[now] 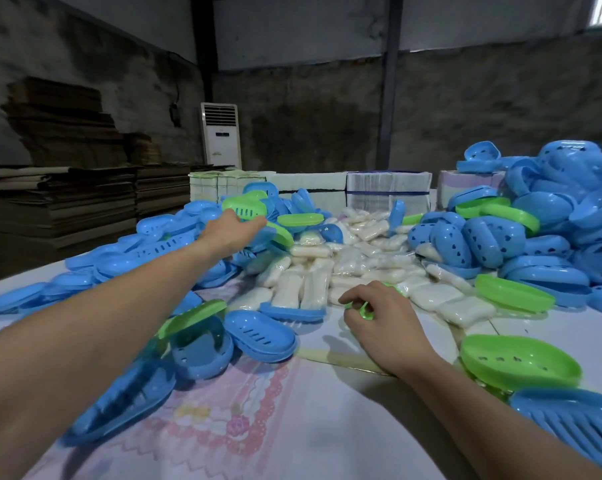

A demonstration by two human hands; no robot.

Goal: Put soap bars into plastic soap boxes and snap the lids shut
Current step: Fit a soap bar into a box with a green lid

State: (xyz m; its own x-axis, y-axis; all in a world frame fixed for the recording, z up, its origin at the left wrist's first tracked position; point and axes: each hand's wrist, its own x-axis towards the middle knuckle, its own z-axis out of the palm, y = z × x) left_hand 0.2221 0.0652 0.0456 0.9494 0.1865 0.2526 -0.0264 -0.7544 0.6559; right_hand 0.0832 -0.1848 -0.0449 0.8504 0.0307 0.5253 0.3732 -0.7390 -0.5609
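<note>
Soap box (365,308), green, is lying under the right hand (382,320), fingers curled round it; left hand (228,232) is reaching, fingers touching a green lid (245,204); seat it squarely

Single head-worn wide-angle view, facing forward and down.
Looks from above the near table edge (327,427) across the tabletop toward the far wall (327,109); both forearms enter from the bottom corners, close to lens. Strong edge distortion. No second view.
</note>
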